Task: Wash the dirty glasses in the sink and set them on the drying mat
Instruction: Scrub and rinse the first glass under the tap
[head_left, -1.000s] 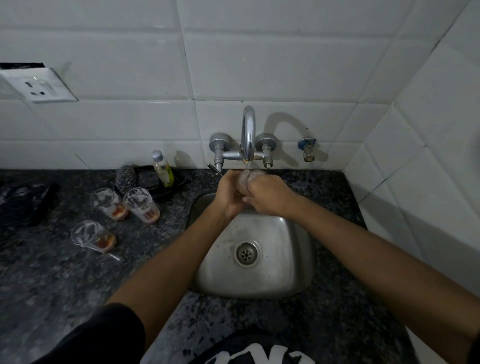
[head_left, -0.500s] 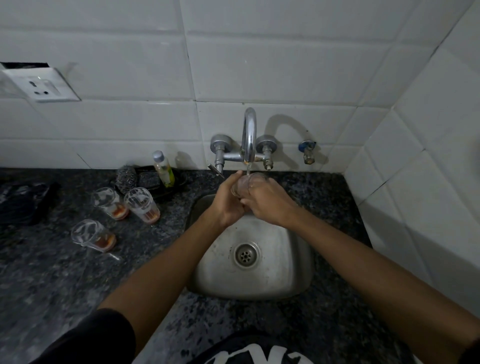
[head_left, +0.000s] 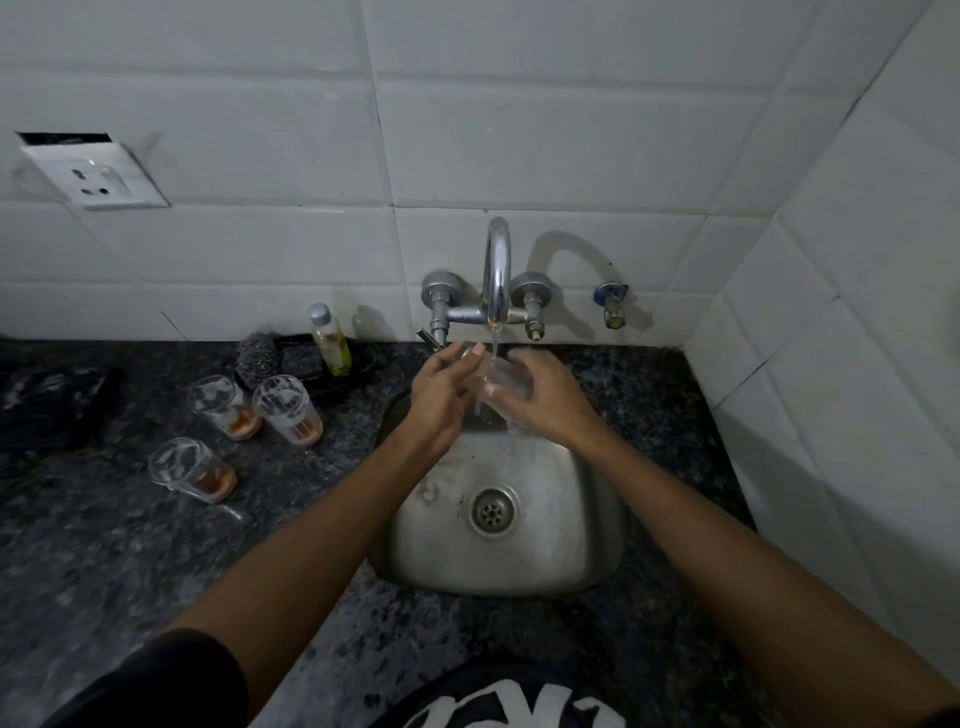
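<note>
We found the small clear drinking glass under the chrome tap's stream, long axis tilted toward ten o'clock, gripped by both the left hand and right hand, fingers curled round it.

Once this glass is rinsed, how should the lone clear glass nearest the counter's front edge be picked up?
Grip the lone clear glass with orange dregs around its side wall, about mid-height, coming from the sink side with the left hand. It stands upright and apart from the other two dirty glasses, so its right flank looks clear; the rim is open and thin.
</note>
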